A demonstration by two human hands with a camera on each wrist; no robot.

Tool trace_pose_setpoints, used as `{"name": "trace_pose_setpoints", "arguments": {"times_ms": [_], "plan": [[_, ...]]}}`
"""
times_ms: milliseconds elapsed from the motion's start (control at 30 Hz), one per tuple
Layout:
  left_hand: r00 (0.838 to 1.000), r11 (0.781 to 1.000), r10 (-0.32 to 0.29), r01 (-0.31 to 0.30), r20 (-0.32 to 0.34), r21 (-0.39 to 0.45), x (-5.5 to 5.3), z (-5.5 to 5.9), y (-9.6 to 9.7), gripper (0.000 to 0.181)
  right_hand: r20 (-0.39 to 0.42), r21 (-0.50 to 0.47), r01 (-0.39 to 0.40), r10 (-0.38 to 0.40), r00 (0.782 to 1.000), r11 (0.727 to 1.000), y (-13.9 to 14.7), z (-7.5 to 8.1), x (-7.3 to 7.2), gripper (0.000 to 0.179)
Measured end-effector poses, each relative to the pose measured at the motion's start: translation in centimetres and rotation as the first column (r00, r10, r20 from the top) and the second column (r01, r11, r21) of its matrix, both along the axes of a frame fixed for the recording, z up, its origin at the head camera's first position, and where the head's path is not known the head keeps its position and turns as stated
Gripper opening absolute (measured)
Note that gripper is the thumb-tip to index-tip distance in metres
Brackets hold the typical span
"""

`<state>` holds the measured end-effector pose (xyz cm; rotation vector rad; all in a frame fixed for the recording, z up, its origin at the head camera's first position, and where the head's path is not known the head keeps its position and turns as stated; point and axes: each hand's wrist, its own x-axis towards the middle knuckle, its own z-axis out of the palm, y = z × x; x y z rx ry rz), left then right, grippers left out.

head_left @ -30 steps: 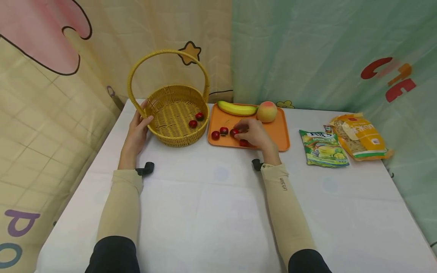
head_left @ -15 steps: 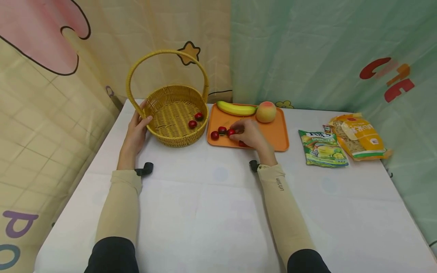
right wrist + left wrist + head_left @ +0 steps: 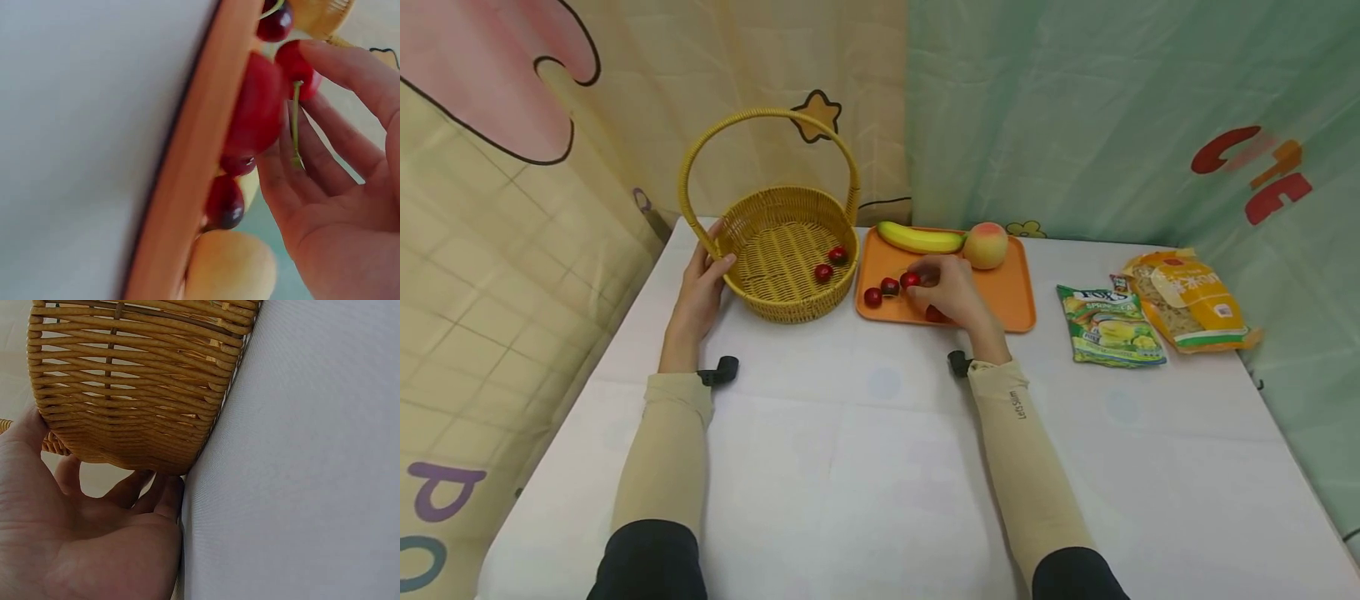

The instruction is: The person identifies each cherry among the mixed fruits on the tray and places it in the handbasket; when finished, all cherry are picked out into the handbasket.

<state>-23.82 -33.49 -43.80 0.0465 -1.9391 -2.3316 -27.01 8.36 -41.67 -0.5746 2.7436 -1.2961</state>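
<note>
My left hand [image 3: 695,292] grips the side of a yellow wicker basket [image 3: 786,310], thumb near the rim beside the handle's foot. In the left wrist view its fingers reach under the woven wall [image 3: 131,394]. Two red cherries [image 3: 823,272] lie inside the basket. Over the orange tray [image 3: 1015,292], my right hand [image 3: 952,292] pinches a red cherry [image 3: 294,65] between thumb and fingertips, its green stem hanging down. Two more cherries [image 3: 880,292] sit to its left on the tray. Another cherry [image 3: 935,315] is partly hidden under the hand.
A banana [image 3: 920,240] and a peach [image 3: 986,246] lie along the tray's far side. To the right are a green food packet [image 3: 1111,327], a yellow bag [image 3: 1195,300] and a small dark packet [image 3: 1120,284]. Curtains hang behind the white table.
My right hand has shifted slightly left, then a little up, with the pinched cherry now higher beside the other cherries. My left hand and the basket have stayed in place.
</note>
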Motion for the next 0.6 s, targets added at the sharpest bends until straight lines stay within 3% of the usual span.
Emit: {"name": "trace_pose_setpoints", "arguments": {"times_ms": [200,433,600], "plan": [[1.000,1.000,0.004,-0.004,-0.013,-0.002,0.2,-0.1,-0.3,0.064,-0.051,-0.058,-0.007,0.004,0.999,0.998,-2.5,1.8,0.1,0.031],[1.000,1.000,0.011,-0.011,-0.018,0.002,0.1,-0.1,-0.3,0.064,-0.142,-0.114,-0.005,-0.012,0.990,0.994,-6.5,5.3,-0.6,0.032],[1.000,1.000,0.006,-0.006,-0.019,0.004,-0.2,-0.2,-0.1,0.064,-0.166,-0.118,-0.057,0.037,0.986,0.991,-9.6,6.9,-0.8,0.032]]}}
